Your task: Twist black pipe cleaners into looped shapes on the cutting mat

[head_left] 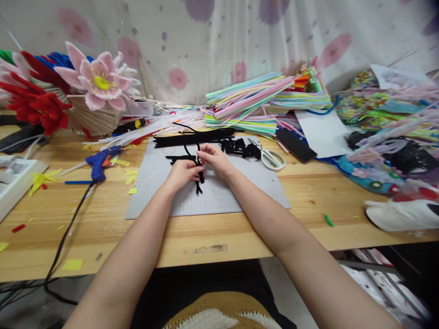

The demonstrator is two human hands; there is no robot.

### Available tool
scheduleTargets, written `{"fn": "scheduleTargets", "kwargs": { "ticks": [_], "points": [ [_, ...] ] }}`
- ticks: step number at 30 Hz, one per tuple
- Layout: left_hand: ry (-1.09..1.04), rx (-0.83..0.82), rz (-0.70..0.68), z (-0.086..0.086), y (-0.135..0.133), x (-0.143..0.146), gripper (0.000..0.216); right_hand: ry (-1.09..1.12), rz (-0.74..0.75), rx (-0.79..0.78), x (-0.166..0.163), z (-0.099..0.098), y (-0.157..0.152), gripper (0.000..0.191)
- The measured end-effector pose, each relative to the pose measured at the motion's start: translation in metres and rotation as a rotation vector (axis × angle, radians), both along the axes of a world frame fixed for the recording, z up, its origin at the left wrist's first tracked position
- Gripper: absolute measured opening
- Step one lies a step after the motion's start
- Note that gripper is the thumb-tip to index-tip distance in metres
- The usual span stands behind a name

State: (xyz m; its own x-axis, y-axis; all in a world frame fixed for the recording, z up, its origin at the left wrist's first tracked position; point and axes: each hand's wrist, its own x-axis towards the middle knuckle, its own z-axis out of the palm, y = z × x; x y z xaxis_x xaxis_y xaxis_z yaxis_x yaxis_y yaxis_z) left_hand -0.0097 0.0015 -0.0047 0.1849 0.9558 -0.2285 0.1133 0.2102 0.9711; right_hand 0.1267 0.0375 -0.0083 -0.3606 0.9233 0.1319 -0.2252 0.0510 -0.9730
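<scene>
Over the grey cutting mat [151, 196], both hands pinch black pipe cleaners [201, 176] between them. My left hand [183, 175] is closed round the lower part, and the ends poke out below its fingers. Just above and to the right, my right hand [213, 160] pinches the upper part, where strands bend upward. Short black pieces [174, 158] lie behind my left hand. Beyond both hands rests a bundle of long black pipe cleaners [195, 136]. Curled black shapes [240, 147] sit to the right, beside white-handled scissors [272, 160].
A blue glue gun [100, 163] with a trailing cord lies left of the mat. At the back right are a dark phone [296, 144] and stacks of pastel pipe cleaners [250, 98]. Pink and red flowers [102, 83] stand at the back left. Yellow scraps [72, 264] dot the table.
</scene>
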Motion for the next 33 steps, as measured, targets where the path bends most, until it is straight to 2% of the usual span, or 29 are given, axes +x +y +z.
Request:
{"fn": "scheduleTargets", "kwargs": {
  "ticks": [6,10,13,16,19,22,27,30,33],
  "points": [
    [0.108,0.105,-0.013,-0.005,0.003,-0.003,0.015,-0.025,0.019,0.030,0.000,0.000,0.000,0.031],
    [0.191,0.195,0.005,0.002,-0.003,0.001,0.015,0.043,0.017,-0.011,0.002,0.002,-0.001,0.031],
    [0.034,0.083,-0.039,0.013,-0.009,0.005,0.017,0.107,0.051,-0.112,0.007,0.005,-0.001,0.031],
    [-0.126,-0.082,-0.142,0.019,-0.012,0.004,0.021,0.147,0.238,-0.242,0.015,0.006,0.000,0.037],
    [-0.233,-0.214,-0.246,0.018,-0.011,-0.001,0.019,0.196,0.460,-0.315,0.022,0.003,0.001,0.043],
    [-0.314,-0.309,-0.308,0.014,-0.008,-0.005,0.016,0.236,0.555,-0.346,0.025,-0.001,0.002,0.046],
    [-0.452,-0.329,-0.282,0.013,-0.006,-0.008,0.014,0.306,0.471,-0.348,0.029,-0.002,0.003,0.042],
    [-0.476,-0.320,-0.262,0.014,-0.005,-0.010,0.016,0.330,0.378,-0.346,0.029,0.000,0.004,0.029],
    [-0.460,-0.325,-0.248,0.015,-0.005,-0.011,0.014,0.334,0.289,-0.410,0.028,0.003,0.004,0.016]
  ]
}}
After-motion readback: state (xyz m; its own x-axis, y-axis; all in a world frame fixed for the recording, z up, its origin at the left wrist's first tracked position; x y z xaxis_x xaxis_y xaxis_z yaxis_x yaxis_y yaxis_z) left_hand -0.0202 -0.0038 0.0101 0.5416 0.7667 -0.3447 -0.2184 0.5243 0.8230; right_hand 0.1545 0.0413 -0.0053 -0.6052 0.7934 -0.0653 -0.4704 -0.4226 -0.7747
